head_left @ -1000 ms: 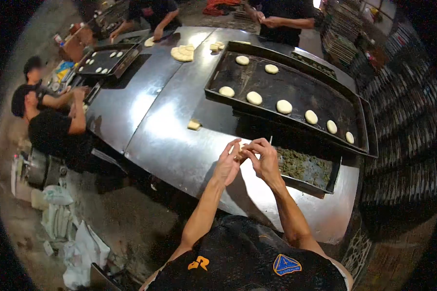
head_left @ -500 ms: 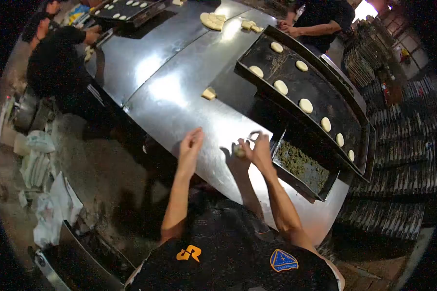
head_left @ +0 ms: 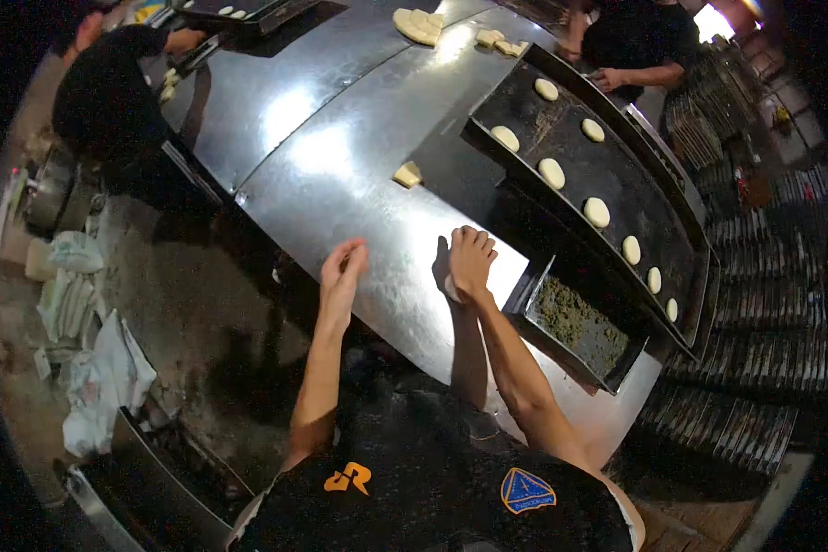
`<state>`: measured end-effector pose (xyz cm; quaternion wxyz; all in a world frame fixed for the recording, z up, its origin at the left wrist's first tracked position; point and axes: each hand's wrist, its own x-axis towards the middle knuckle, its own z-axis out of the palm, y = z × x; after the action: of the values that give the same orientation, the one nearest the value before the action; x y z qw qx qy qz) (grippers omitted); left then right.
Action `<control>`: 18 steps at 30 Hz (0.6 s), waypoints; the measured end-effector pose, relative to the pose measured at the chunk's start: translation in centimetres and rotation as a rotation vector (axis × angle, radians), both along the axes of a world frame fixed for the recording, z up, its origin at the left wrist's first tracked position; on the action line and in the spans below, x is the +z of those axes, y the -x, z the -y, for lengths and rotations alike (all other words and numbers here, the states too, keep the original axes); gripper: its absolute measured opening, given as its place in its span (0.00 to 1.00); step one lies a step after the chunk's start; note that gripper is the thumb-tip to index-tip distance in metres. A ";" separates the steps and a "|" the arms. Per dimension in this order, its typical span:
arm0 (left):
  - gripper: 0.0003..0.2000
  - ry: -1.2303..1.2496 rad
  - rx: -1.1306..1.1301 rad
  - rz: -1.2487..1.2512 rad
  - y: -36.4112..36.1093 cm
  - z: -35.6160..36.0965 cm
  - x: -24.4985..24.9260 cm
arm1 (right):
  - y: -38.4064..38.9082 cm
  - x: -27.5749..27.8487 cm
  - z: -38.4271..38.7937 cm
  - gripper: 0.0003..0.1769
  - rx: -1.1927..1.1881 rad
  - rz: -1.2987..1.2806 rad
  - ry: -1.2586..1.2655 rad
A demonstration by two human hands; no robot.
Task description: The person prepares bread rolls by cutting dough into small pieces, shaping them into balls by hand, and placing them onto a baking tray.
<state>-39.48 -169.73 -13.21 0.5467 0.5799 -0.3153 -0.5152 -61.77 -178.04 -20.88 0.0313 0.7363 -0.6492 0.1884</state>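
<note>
Palm down on the steel table [head_left: 391, 304], my right hand [head_left: 472, 262] has its fingers stretched out. Under its heel, a pale dough ball [head_left: 452, 289] shows at the edge, mostly hidden. My left hand [head_left: 342, 276] hovers at the table's near edge, fingers loosely bent and apart, holding nothing. A metal box of crumbly greenish filling [head_left: 570, 317] stands to the right of my right hand. Farther off lies a small cut dough piece [head_left: 408, 175]. The large dark baking tray [head_left: 575, 152] carries several flat dough rounds [head_left: 596, 212].
Bigger dough slabs [head_left: 419, 26] and small dough pieces [head_left: 499, 41] lie at the table's far end. Co-workers in dark shirts stand at the far right [head_left: 639, 46] and left [head_left: 110, 101]. Stacked trays [head_left: 754, 322] fill the right side; white sacks [head_left: 110, 386] lie at left.
My right hand has gone from gripping the dough ball with curled fingers to lying flat over it on the table. My left hand has shifted slightly left. The view has turned a little.
</note>
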 end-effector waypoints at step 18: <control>0.14 0.306 0.012 0.647 5.5 18.9 -7.4 | 10.0 22.1 7.5 0.13 0.111 0.880 0.169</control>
<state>-44.95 -188.60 -20.64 0.5021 0.6264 -0.5420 -0.2484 -71.81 -185.50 1.27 -0.1981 0.6145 -0.5427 0.5373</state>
